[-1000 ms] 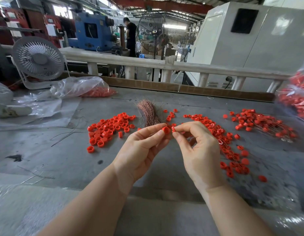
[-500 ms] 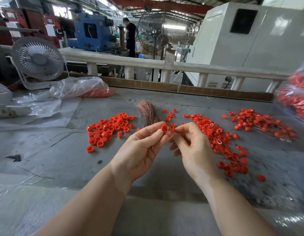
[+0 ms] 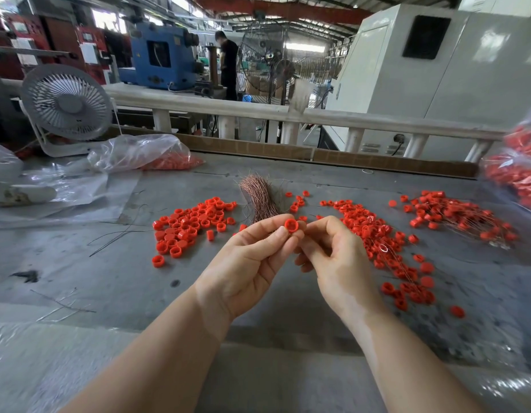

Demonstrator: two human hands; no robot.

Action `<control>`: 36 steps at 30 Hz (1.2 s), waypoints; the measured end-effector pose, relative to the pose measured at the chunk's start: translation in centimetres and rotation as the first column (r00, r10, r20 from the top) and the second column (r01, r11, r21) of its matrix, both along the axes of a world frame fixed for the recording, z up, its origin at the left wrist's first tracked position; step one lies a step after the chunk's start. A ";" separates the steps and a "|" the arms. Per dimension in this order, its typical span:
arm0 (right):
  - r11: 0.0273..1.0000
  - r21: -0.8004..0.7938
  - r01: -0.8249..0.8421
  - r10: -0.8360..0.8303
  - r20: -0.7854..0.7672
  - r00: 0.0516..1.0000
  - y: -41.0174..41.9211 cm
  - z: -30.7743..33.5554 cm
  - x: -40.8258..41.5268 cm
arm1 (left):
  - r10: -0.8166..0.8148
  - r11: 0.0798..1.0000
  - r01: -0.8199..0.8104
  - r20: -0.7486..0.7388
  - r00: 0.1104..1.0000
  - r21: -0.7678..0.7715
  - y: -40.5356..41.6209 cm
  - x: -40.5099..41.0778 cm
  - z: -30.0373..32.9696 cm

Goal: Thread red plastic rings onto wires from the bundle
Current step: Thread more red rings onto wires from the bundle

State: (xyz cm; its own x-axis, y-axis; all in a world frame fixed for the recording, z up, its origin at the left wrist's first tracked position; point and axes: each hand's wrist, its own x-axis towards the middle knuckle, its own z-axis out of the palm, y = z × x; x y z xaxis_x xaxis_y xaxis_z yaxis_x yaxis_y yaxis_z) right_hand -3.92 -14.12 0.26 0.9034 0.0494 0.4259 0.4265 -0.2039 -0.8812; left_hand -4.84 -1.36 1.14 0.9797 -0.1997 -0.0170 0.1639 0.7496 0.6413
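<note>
My left hand pinches a red plastic ring between thumb and forefinger, its open side facing me. My right hand is right beside it, fingers curled, fingertips close to the ring; a wire in it is too thin to make out. Just behind the hands lies the copper wire bundle on the grey table. A pile of loose red rings sits to the left, another spread of rings to the right. Rings with wires through them lie at the far right.
A white desk fan stands at the back left beside a clear plastic bag of red rings. Another bag of red rings is at the right edge. Stray wires lie on the left. A white railing borders the table's far side.
The ring in my left hand has turned so its open side faces me. My right hand has dropped slightly and its fingers have curled closer to the ring.
</note>
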 end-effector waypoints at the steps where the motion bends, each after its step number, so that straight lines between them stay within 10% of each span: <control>1: 1.000 0.010 0.013 -0.013 0.010 1.000 -0.1 0.0 0.0 | 0.008 1.000 -0.008 -0.002 1.000 0.005 0.0 0.0 0.0; 36: 0.993 -0.039 0.115 -0.111 0.086 0.990 -0.3 -0.2 0.3 | 0.022 0.998 -0.020 -0.032 0.999 0.066 0.1 0.1 0.1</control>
State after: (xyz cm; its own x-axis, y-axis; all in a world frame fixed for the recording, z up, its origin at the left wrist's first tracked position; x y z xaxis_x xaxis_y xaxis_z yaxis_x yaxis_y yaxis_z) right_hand -3.59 -14.46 0.02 0.8658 -0.0310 0.4995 0.4700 -0.2926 -0.8328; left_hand -4.75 -1.24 1.20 0.9823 -0.1769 -0.0612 0.1703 0.7091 0.6842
